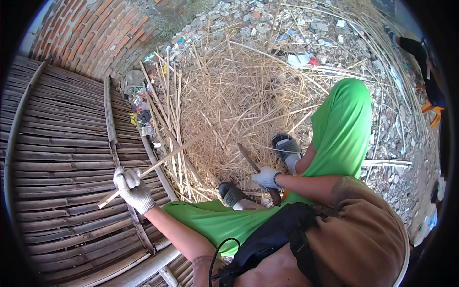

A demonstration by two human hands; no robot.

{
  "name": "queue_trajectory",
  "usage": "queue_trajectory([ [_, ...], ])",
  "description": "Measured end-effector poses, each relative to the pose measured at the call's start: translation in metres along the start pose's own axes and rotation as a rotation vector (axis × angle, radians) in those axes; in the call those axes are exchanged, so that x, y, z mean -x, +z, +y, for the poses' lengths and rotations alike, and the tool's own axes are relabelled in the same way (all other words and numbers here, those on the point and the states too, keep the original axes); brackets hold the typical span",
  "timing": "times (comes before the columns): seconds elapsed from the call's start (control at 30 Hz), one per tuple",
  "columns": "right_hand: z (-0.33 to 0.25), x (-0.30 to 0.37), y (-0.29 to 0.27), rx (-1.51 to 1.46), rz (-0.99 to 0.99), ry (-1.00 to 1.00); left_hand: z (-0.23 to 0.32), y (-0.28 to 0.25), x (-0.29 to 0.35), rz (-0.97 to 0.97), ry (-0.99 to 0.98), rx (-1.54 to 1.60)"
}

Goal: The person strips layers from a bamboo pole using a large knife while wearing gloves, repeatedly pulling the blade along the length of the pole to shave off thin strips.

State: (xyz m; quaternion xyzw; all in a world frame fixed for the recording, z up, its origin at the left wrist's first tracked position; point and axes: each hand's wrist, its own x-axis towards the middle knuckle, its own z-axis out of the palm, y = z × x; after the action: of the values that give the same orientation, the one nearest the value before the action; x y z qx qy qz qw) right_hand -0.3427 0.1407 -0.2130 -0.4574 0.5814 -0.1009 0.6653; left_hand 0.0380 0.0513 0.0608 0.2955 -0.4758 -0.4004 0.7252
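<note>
My left hand [133,189], in a white knit glove, is closed around a long, thin bamboo strip [165,159]. The strip slants from the bamboo slats up toward the middle, over a heap of pale shavings. In front of my seated body, my right hand [267,178], also gloved, grips a knife [248,157]. Its dark blade points up and to the left, and part of its handle shows below the fist. Blade and strip are apart. Several more split strips [178,138] lie at the left edge of the shavings.
A bamboo slat platform [62,182] fills the left side, below a brick wall [91,38]. Shavings [229,95] spread around my sandalled feet. Rubble and litter [315,28] lie beyond. At the far right another person's dark-clothed leg [413,50] shows near an orange stool [432,112].
</note>
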Motion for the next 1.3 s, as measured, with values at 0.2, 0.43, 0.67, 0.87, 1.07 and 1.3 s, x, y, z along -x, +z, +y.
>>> queue_trajectory([
  [0.2, -0.013, 0.007, -0.009, 0.070, -0.042, -0.001, 0.030, 0.006, -0.007, 0.171, 0.189, 0.053],
  [0.43, -0.013, 0.005, -0.015, 0.078, -0.141, 0.090, 0.041, -0.040, -0.003, 0.839, 0.139, -0.089],
  [0.67, -0.001, -0.002, -0.005, 0.056, -0.011, -0.051, 0.060, -0.083, 0.011, 1.017, 0.180, -0.125],
  [0.87, 0.016, -0.021, 0.008, 0.108, 0.016, -0.012, 0.044, -0.102, 0.016, 1.114, 0.283, 0.008],
  [1.07, 0.009, -0.015, 0.007, 0.193, 0.008, -0.020, 0.041, -0.080, 0.014, 1.016, 0.298, 0.049],
  [1.3, 0.009, -0.013, 0.006, 0.104, 0.006, -0.020, 0.042, -0.073, 0.016, 0.996, 0.288, 0.070],
])
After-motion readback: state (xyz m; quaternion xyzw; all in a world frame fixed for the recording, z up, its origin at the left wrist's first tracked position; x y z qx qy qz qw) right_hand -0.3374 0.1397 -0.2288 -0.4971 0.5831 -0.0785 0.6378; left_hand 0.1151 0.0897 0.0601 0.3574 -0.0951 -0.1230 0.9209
